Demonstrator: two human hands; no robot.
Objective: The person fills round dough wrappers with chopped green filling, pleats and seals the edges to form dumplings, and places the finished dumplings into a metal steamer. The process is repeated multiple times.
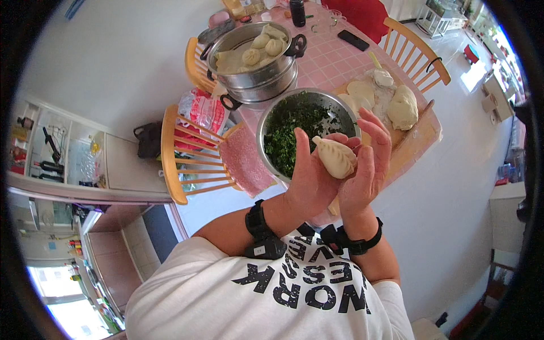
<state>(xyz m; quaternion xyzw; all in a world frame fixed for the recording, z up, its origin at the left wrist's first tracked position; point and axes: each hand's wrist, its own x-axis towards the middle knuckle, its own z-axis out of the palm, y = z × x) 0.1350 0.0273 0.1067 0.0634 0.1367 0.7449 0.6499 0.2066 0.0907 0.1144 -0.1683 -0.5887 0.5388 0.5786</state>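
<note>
A leaf-shaped stuffed bun (336, 159) of raw dough, with a pleated seam and a small pointed tip, lies cradled between my two hands. My left hand (309, 182) supports it in the palm, thumb raised beside the tip. On the other side, my right hand (366, 172) presses against its rounded end with some fingers lifted. Just beyond them stands a steel mixing bowl (268, 157) with chopped green filling (289, 121). Flat dough wrappers (361, 94) rest on the wooden board (401, 138) to the right, partly hidden behind my right fingers.
A steel steamer pot (259, 85) holding several buns (251, 56) stands at the back left. On the board are a dough lump (403, 108), a smaller floured piece (383, 77) and a rolling pin (414, 123). A phone (353, 40) lies farther back; wooden chairs (170, 157) flank the table.
</note>
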